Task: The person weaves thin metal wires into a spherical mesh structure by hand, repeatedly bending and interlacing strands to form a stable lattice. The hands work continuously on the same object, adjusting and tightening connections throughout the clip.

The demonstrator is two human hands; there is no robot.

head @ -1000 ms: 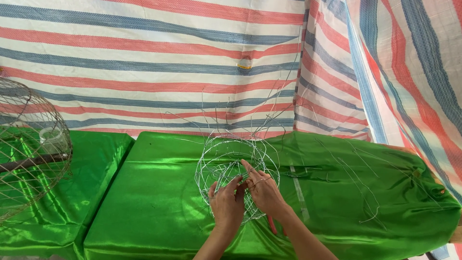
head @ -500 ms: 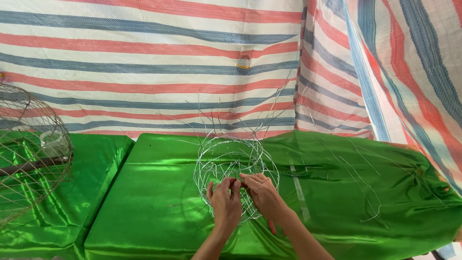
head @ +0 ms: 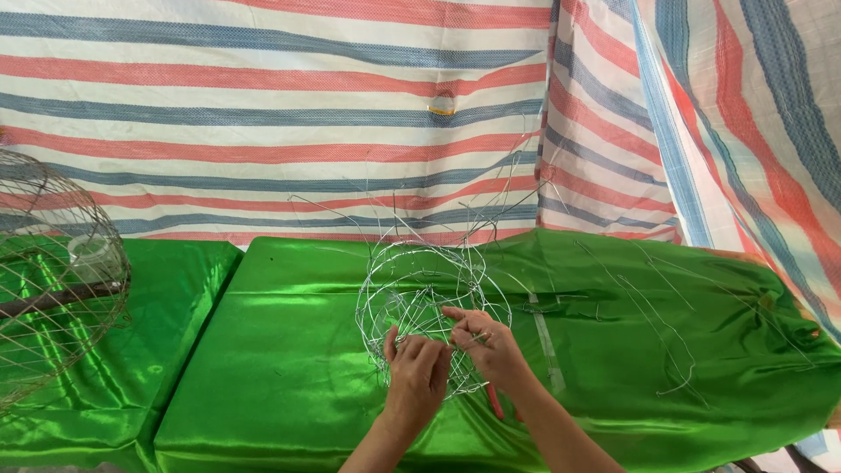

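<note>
At the far left a finished wire cage (head: pixel 48 280) stands on green cloth, well apart from the work. Mid-table (head: pixel 263 350), the left hand (head: pixel 419 372) curls its fingers around strands at the lower front of the wire ball (head: pixel 429 307), its grip closed on wire. Just beside it, the right hand (head: pixel 486 343) pinches a strand near the ball's centre, grip narrow on that wire. The ball rests on the table and rises above and behind both hands, so each grip sits at its near lower edge. Loose wire ends (head: pixel 491 206) spring upward from the top and could snag or prick a finger if the ball turns. The slick cloth may let it slide. To the right, spare wires (head: pixel 666 324) lie loose and could tangle.
</note>
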